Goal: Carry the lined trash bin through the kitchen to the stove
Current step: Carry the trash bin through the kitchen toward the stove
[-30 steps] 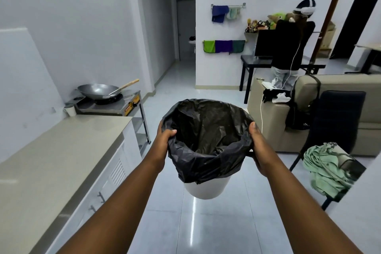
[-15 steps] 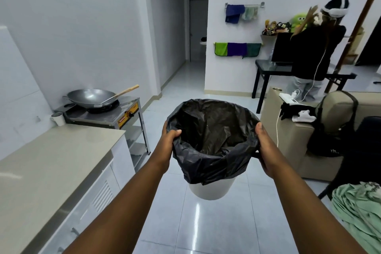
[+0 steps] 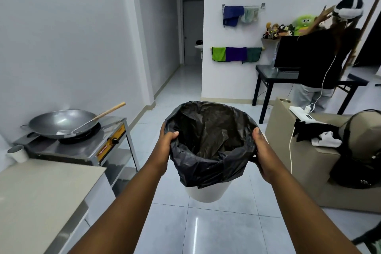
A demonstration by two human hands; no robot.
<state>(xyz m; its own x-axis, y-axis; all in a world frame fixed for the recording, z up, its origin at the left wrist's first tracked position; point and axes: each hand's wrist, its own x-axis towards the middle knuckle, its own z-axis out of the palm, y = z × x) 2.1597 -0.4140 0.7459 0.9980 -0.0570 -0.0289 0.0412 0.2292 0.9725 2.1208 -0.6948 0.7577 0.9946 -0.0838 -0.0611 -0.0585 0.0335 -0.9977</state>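
I hold a white trash bin [image 3: 207, 194] lined with a black bag [image 3: 210, 144] in the air in front of me, above the tiled floor. My left hand [image 3: 165, 146] grips the left rim, thumb over the bag's edge. My right hand [image 3: 262, 154] grips the right rim the same way. The steel stove [image 3: 82, 146] stands at the left, ahead of the bin, and carries a wok [image 3: 59, 121] with a wooden-handled spatula in it.
A grey counter [image 3: 41, 192] runs along the left, with a white cup [image 3: 18, 152] beside the stove. At the right is a beige sofa [image 3: 299, 163] with a bag on it. Beyond it a person [image 3: 317, 57] stands at a black table. A hallway opens straight ahead.
The stove and counter end have drawn closer and larger at the left. The sofa has slid toward the right edge. Both hands keep the same grip on the bin.
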